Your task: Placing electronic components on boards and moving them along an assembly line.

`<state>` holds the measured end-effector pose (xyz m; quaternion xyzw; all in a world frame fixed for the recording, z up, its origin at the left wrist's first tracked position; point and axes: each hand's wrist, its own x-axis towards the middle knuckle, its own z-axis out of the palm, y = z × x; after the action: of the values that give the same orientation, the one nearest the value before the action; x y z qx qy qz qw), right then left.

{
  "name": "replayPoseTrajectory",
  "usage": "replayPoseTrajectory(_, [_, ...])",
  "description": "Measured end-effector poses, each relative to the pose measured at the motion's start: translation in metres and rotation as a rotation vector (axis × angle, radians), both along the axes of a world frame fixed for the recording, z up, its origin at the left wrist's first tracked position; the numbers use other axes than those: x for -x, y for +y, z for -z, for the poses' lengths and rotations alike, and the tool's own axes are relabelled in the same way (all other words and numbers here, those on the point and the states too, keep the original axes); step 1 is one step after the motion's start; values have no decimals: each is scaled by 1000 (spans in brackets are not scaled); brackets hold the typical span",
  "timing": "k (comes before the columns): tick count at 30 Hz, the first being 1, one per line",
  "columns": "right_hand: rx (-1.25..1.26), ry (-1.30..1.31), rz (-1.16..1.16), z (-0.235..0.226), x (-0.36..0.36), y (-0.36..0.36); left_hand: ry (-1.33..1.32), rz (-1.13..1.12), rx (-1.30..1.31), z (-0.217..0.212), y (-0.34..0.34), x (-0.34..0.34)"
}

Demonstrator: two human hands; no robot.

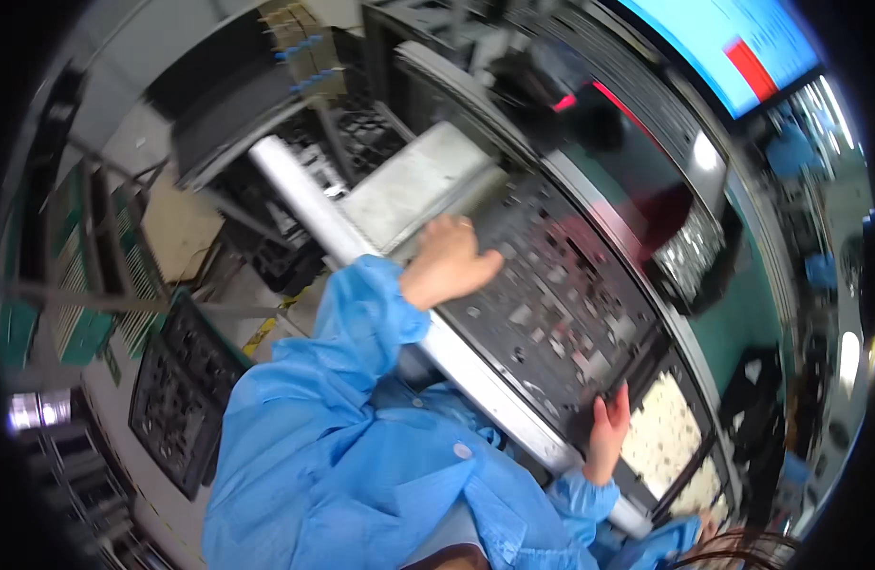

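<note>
A large black tray [561,313] with several small compartments and small pale parts lies tilted across the bench, just past a metal rail [475,380]. My left hand [449,261] lies on the tray's near left corner, with the fingers over its edge and the thumb spread toward the middle. My right hand [608,432] clamps the tray's near right edge, fingers curled on top. Both arms are in blue smock sleeves [361,313].
A pale grey slab [413,180] sits beyond the tray's left end. A speckled beige tray [660,437] lies to the right of my right hand. Another black tray [171,389] leans at the lower left, by green racks [76,285]. A blue and red screen [741,47] glows at the top right.
</note>
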<state>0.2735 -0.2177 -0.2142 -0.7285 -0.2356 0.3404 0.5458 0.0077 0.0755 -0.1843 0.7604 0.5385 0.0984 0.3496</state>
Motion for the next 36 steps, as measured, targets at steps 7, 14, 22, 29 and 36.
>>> replayPoseTrajectory(7, [60, -763, 37, -73, 32, 13, -220, -838, -871, -36, 143, 104])
replayPoseTrajectory(14, [213, -938, -234, -122, 89, 43, -138, -765, -600, -32, 252, 156])
replayPoseTrajectory(22, [-154, -887, -743, -146, 114, 115, -346, -1037, -630, -31, 261, 165])
replayPoseTrajectory(29, [-316, -1068, -1169, -152, 158, 207, 256, -596, -1081, -122, 2, 125])
replayPoseTrajectory(36, [-998, -896, -1133, -165, 407, 148, -1082, -346, -1423, -119, -117, 110])
